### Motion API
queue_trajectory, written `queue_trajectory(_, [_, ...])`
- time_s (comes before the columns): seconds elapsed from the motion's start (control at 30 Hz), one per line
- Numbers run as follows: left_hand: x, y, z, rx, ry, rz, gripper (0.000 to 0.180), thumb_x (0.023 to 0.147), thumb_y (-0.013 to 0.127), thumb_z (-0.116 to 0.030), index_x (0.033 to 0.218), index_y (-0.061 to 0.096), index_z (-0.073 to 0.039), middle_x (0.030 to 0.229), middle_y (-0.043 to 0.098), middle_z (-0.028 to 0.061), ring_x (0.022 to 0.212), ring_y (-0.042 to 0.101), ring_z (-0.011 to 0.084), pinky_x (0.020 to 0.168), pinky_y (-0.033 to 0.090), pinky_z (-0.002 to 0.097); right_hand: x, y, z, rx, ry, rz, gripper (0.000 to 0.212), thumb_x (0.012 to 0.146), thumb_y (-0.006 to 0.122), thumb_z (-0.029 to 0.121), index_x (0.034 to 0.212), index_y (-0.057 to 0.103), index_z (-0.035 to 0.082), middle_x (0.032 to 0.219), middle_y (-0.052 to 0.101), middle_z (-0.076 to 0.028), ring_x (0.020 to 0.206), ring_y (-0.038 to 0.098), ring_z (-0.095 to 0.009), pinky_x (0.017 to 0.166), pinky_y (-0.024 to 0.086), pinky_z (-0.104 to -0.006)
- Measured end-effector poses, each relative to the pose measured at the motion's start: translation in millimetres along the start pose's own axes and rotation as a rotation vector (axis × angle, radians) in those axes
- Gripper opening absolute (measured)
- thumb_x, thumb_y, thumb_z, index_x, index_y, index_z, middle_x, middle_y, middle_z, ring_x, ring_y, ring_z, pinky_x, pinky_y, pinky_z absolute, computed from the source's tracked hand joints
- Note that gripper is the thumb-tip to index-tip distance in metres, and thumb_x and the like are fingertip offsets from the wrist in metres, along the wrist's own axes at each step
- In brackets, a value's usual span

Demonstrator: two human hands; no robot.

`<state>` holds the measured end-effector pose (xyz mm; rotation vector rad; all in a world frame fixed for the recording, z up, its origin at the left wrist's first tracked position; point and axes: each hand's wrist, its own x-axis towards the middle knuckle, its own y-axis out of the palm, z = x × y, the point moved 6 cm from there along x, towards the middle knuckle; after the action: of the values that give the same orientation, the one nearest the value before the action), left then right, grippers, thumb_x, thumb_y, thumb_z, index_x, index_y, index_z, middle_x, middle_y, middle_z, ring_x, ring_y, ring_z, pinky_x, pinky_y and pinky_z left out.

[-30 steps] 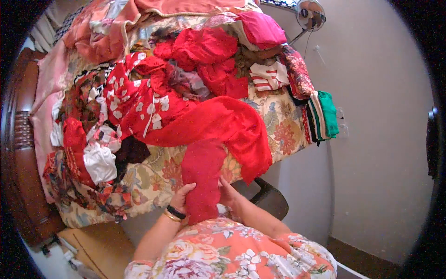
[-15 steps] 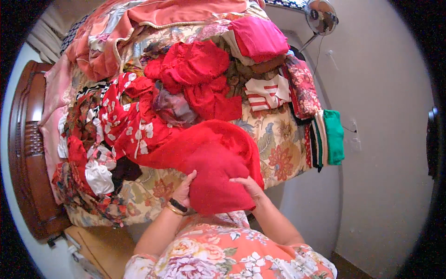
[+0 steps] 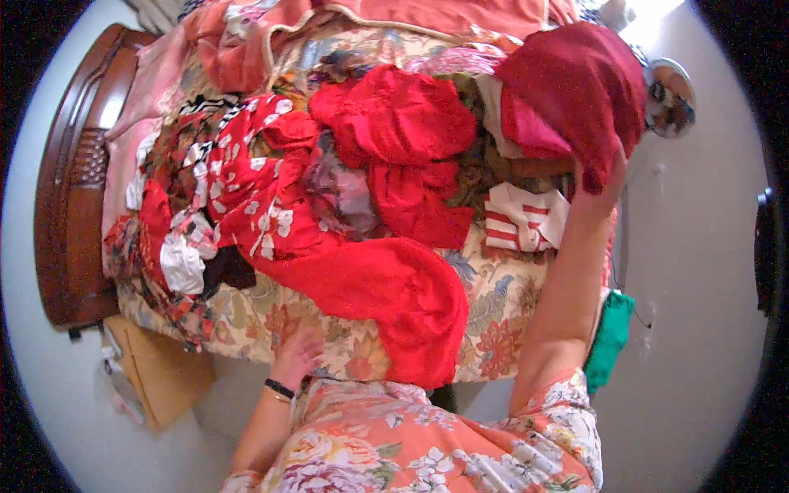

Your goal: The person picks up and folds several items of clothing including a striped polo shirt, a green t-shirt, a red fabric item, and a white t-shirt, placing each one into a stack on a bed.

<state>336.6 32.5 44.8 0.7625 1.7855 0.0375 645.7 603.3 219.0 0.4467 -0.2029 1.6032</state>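
Observation:
My right arm reaches to the far right, and my right hand (image 3: 606,174) is closed on a dark red folded cloth (image 3: 575,82), partly hidden by it. The cloth lies over a bright pink folded cloth (image 3: 526,131) on the stack there. My left hand (image 3: 300,355), wearing a black band at the wrist, is at the bed's near edge with its fingers apart and nothing in them. A long red cloth (image 3: 419,296) stretches from the pile to the near edge, to the right of that hand.
A red floral garment (image 3: 267,218), red clothes (image 3: 394,115) and a white bunched cloth (image 3: 182,263) lie heaped on the bed. A striped folded shirt (image 3: 523,220) and green folded cloth (image 3: 610,341) lie at the right. A fan (image 3: 670,97) stands beyond; a wooden headboard (image 3: 70,189) is left.
My right hand has carried the dark red cloth from in front of me to the far right stack. The left hand has let go of it and dropped toward the bed's near edge.

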Motion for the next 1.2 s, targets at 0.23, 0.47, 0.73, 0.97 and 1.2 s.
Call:
queue_trajectory(0.23, [-28.2, -60.9, 29.6, 0.184, -0.049, -0.283, 0.026, 0.088, 0.065, -0.031, 0.107, 0.058, -0.014, 0.094, 0.064, 0.0038, 0.081, 0.063, 0.0176, 0.070, 0.051, 0.0335, 46.6, -133.0, -263.3, 0.544, 0.797, -0.264, 0.038, 0.083, 0.060, 0.011, 0.120, 0.056, 0.004, 0.120, 0.059, -0.010, 0.105, 0.059, -0.028, 0.093, 0.048, -0.0418])
queue_trajectory(0.47, [-24.5, -54.0, 35.8, 0.553, -0.098, -0.447, 0.044, 0.085, 0.068, -0.037, 0.116, 0.054, -0.010, 0.096, 0.062, 0.0018, 0.080, 0.059, 0.0110, 0.070, 0.049, 0.0270, 42.9, -125.6, -285.9, 0.361, 0.765, -0.206, 0.049, 0.089, 0.057, 0.027, 0.128, 0.048, -0.003, 0.130, 0.050, -0.013, 0.119, 0.046, -0.030, 0.101, 0.040, -0.0448])
queue_trajectory(0.73, [-6.8, -45.8, 20.3, 0.743, 0.007, -0.343, 0.038, 0.085, 0.069, -0.034, 0.110, 0.058, -0.007, 0.093, 0.063, 0.0032, 0.082, 0.061, 0.0138, 0.072, 0.050, 0.0286, -163.3, -2.1, -165.2, -0.713, 0.305, -0.164, 0.039, 0.089, 0.065, 0.026, 0.111, 0.052, -0.004, 0.105, 0.060, -0.016, 0.086, 0.062, -0.027, 0.071, 0.056, -0.0370])
queue_trajectory(0.97, [-21.5, -95.8, -79.2, 0.835, 0.375, -0.672, 0.060, 0.076, 0.073, -0.031, 0.121, 0.050, 0.002, 0.117, 0.059, 0.0187, 0.108, 0.057, 0.0245, 0.092, 0.046, 0.0359, -463.4, 181.3, -16.9, -0.684, -0.051, 1.015, 0.040, 0.076, 0.066, 0.017, 0.113, 0.057, 0.005, 0.117, 0.056, -0.019, 0.112, 0.052, -0.037, 0.095, 0.041, -0.0501])
queue_trajectory(1.2, [-12.4, -155.8, -239.4, 1.271, 0.874, -1.032, 0.091, 0.069, 0.076, -0.042, 0.134, 0.033, 0.004, 0.129, 0.043, 0.0276, 0.124, 0.039, 0.0397, 0.104, 0.034, 0.0435, -516.2, 164.7, -60.6, -1.316, 0.264, 1.461, 0.070, 0.079, 0.061, 0.035, 0.139, 0.037, 0.011, 0.135, 0.044, -0.014, 0.128, 0.040, -0.032, 0.103, 0.031, -0.0601])
